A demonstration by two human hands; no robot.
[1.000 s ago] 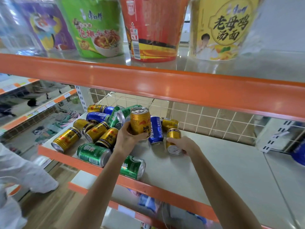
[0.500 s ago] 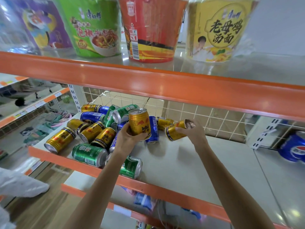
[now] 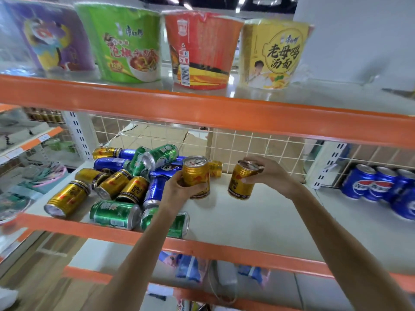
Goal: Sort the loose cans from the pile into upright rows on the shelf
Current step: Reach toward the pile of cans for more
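Cans (image 3: 116,189) lie heaped on their sides at the left end of the shelf (image 3: 258,223), gold, green and blue mixed, their long axes pointing every way. Just right of the pile, the left hand (image 3: 179,191) wraps its fingers round a gold can (image 3: 195,177), upright with the lid on top, its base at or just above the shelf board. Further right, the right hand (image 3: 269,173) grips a second gold can (image 3: 241,181) from above at its rim, thumb on the side wall; this can leans a little, top tilted right, and I cannot tell whether its base touches the board. The two cans stand near each other but apart, with bare shelf to the right. Judged from this, the next move turns on righting the leaning can beside its neighbour. Far right, blue cola cans (image 3: 377,185) sit on the next bay.
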